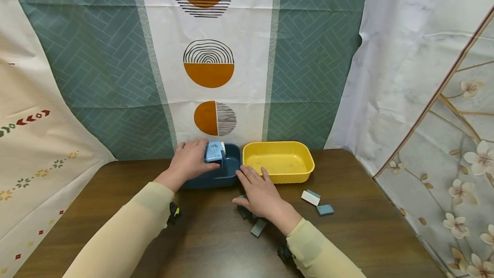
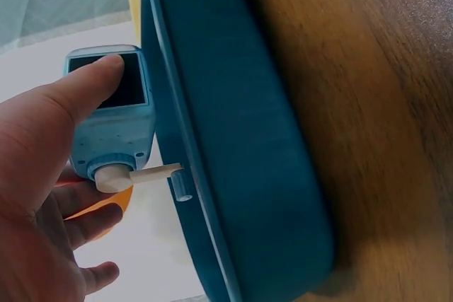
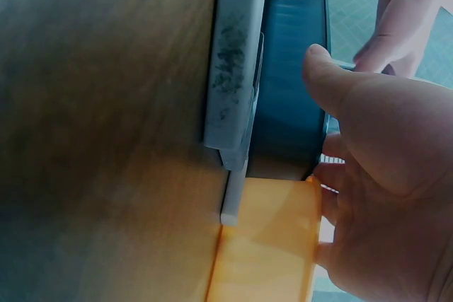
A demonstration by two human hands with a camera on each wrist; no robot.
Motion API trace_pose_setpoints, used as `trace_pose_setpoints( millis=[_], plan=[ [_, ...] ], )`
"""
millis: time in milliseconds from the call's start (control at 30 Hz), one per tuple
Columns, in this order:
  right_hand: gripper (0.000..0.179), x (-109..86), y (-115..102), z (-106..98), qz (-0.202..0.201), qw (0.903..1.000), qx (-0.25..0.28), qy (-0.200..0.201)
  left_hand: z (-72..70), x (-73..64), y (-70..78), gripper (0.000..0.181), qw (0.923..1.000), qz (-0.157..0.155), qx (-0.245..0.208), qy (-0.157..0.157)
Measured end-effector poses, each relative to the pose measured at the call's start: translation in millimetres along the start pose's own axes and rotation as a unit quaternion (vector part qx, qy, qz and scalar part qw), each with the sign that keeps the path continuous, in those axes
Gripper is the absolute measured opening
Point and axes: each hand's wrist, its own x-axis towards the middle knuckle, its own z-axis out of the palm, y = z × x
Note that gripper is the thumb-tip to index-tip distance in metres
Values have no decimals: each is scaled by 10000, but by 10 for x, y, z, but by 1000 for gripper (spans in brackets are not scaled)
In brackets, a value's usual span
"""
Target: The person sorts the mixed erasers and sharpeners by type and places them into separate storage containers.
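Note:
My left hand grips a light blue hand-crank pencil sharpener over the dark blue bin. In the left wrist view its thumb lies on the sharpener's dark window, while the other fingers pass behind. The pale crank, with a blue knob, hangs close to the bin's rim. My right hand is spread with relaxed fingers, fingertips right at the near rims where the blue bin and yellow bin meet. Below it lie several small grey blocks, partly hidden; one block shows dark smudges.
Right of my right hand, a white block and a blue-grey block lie on the brown wooden table. A patterned cloth hangs directly behind the two bins. More cloth borders the table on the right.

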Motion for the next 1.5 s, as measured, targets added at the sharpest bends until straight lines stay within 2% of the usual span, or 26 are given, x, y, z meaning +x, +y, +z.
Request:
trace_pose_setpoints(
  millis=[400, 700, 1067, 1300, 1500],
  plan=[
    [85, -18, -13, -54, 0, 10000, 56, -17, 153, 102, 10, 91, 9998, -19, 61, -208],
    [86, -12, 40, 6, 20, 9999, 88, -44, 305, 186, 46, 91, 9991, -38, 126, -411],
    [85, -15, 43, 10, -106, 9998, 40, 131, 366, 227, 83, 91, 9981, -69, 116, -607],
    [86, -20, 2, -13, -43, 9999, -72, 57, 450, 274, 65, 93, 9967, -155, 58, -792],
    [86, -13, -1, -14, -25, 9999, -143, 69, 444, 268, 93, 93, 9967, -129, 44, -805]
  ],
)
